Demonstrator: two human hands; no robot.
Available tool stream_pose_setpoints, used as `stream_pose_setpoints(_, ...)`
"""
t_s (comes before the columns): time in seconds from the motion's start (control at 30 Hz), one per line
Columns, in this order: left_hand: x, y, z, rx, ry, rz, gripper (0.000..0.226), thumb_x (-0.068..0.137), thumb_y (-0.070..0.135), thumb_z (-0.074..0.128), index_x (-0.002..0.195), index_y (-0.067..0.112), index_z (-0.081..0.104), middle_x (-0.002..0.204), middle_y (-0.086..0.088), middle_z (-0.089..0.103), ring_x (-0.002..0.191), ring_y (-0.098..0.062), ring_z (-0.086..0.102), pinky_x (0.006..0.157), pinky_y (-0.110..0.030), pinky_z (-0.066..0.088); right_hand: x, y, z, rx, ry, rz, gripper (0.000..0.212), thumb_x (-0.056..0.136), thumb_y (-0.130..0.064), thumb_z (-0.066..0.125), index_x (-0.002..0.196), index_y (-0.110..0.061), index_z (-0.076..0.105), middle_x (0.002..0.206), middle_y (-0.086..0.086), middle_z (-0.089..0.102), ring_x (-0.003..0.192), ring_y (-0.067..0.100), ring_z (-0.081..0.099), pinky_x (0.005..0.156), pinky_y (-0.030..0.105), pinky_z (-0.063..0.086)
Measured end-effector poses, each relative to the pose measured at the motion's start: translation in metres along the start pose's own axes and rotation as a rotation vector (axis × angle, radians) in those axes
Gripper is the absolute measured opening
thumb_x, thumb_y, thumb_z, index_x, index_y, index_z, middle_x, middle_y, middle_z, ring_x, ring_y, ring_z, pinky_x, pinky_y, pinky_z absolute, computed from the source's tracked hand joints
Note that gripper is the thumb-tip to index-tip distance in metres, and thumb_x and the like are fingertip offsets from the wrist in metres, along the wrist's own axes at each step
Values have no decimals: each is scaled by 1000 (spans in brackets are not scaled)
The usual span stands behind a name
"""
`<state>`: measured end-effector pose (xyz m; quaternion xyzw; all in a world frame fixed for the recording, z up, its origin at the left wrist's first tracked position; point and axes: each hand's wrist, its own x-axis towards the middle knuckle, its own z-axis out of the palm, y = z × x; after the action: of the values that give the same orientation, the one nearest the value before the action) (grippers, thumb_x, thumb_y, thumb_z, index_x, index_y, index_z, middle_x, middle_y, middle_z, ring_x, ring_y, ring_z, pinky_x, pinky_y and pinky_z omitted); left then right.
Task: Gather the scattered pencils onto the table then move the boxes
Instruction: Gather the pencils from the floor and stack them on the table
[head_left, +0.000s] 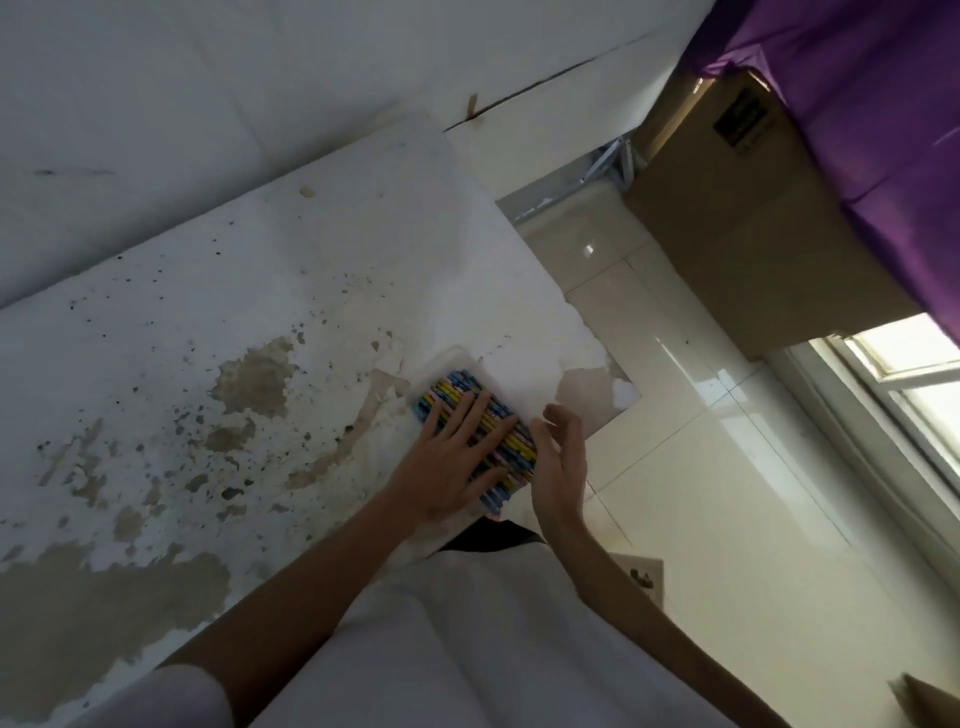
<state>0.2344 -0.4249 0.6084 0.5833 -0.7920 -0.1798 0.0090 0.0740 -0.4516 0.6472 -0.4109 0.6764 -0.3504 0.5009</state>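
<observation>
A tight batch of several blue, yellow and pink pencils (457, 391) lies side by side near the right corner of the worn white table (260, 322). My left hand (451, 457) lies flat on top of the pencils with its fingers straight. My right hand (560, 457) stands on edge against the right side of the batch, fingers loosely bent, holding nothing. A large brown cardboard box (737, 228) stands on the floor at the upper right, partly under a purple cloth (857, 104).
The table's paint is peeled and stained. Glossy cream floor tiles (727, 467) lie to the right of the table. A window frame (904, 374) is at the far right. Small cardboard pieces (641, 574) lie on the floor by my right arm.
</observation>
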Motion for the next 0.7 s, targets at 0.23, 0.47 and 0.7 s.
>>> stream_pose_setpoints(0.23, 2, -29, -18, 60, 65, -46, 71, 101, 62, 29, 160, 23, 17, 167, -15, 3, 154, -31, 1, 120, -62, 9, -40, 14, 29, 65, 214, 31, 64, 95, -55, 51, 152, -30, 34, 150, -3, 43, 138, 12, 42, 104, 29, 45)
stream_pose_setpoints(0.47, -1, -38, -17, 48, 8, -88, 77, 98, 68, 23, 160, 23, 16, 167, -18, 2, 153, -38, 1, 115, -63, 26, -36, 18, 54, 40, 241, -30, 76, 93, -55, 50, 156, -24, 22, 164, -3, 22, 151, 16, 23, 118, 51, 34)
stream_pose_setpoints(0.7, -13, -32, -7, 24, 22, -103, 74, 99, 69, 19, 158, 25, 26, 166, -19, 10, 152, -44, 3, 114, -65, 26, -22, 28, 42, 32, 181, -110, 72, 94, -65, 51, 153, -54, 12, 167, -11, 12, 154, 18, 17, 116, 59, 33)
